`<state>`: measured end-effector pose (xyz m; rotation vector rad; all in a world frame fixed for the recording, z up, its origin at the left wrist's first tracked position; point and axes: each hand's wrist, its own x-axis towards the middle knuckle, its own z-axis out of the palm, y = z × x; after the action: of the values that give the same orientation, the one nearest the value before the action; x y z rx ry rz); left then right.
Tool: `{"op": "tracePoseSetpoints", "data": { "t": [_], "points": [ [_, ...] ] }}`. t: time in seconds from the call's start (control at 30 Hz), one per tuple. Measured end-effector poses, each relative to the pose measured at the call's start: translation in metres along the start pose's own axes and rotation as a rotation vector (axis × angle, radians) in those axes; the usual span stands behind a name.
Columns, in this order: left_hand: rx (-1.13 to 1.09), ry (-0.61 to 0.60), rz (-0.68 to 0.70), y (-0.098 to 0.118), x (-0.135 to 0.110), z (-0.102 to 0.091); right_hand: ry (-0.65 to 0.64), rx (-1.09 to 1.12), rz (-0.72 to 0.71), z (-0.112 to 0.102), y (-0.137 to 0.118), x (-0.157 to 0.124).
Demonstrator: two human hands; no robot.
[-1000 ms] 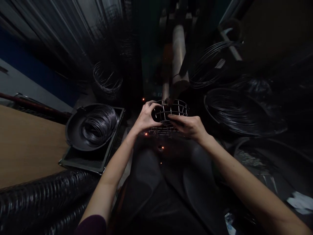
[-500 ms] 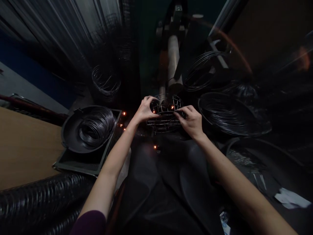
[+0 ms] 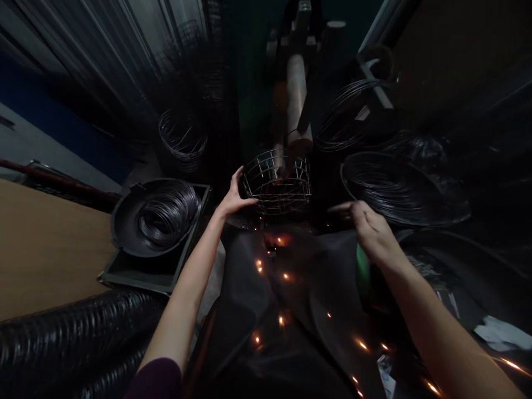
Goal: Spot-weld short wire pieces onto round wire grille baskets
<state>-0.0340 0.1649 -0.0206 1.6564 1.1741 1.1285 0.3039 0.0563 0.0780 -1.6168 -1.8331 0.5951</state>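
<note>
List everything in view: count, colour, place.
Wire basket: one, grey, centre
Metal cylinder: one, grey, upper centre
Crate: one, green, left
Left basin: one, grey, over the crate
Wire coil: one, grey, in that basin
Right basin: one, dark, right
Wire rings: many, grey, in that basin
Wire hoops: several, grey, rear left and upper right
Board: one, tan, far left
Ribbed stacks: several, black, lower left
Lap cover: one, black, bottom centre
Sparks: many, orange, lower half
Pale sheet: one, white, lower right
Sleeve: one, purple, left arm
Left hand: one, bare, at the basket's left edge
Right hand: one, bare, off the basket
</note>
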Motion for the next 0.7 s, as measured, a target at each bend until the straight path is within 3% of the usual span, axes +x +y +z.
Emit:
{"op": "tracePoseSetpoints", "data": {
  "t": [0.13, 0.27, 0.37, 0.43, 0.53, 0.63, 0.7],
  "points": [
    [-0.225, 0.057, -0.158, -0.028, -0.012, 0.008, -0.182, -0.177, 0.042, 0.002, 0.043, -0.048],
    [-0.234, 0.157, -0.059, -0.026, -0.012, 0.009, -0.387, -0.16, 0.08, 0.023, 0.089, -0.078],
    [-0.119, 0.13, 0.089, -0.009, -0.023, 0.0, -0.402, -0.064, 0.106, 0.025, 0.096, -0.082],
    [0.003, 0.106, 0.189, 0.008, -0.037, -0.004, -0.307, 0.024, 0.138, 0.021, 0.078, -0.075],
    [0.223, 0.093, 0.304, 0.038, -0.055, -0.002, -0.237, 0.207, 0.135, 0.018, 0.023, -0.049],
    [0.408, 0.017, 0.327, 0.066, -0.064, 0.008, -0.409, 0.323, 0.072, 0.024, -0.034, -0.014],
    [0.485, -0.04, 0.31, 0.079, -0.065, 0.016, -0.546, 0.31, 0.084, 0.032, -0.057, 0.008]
  ]
}}
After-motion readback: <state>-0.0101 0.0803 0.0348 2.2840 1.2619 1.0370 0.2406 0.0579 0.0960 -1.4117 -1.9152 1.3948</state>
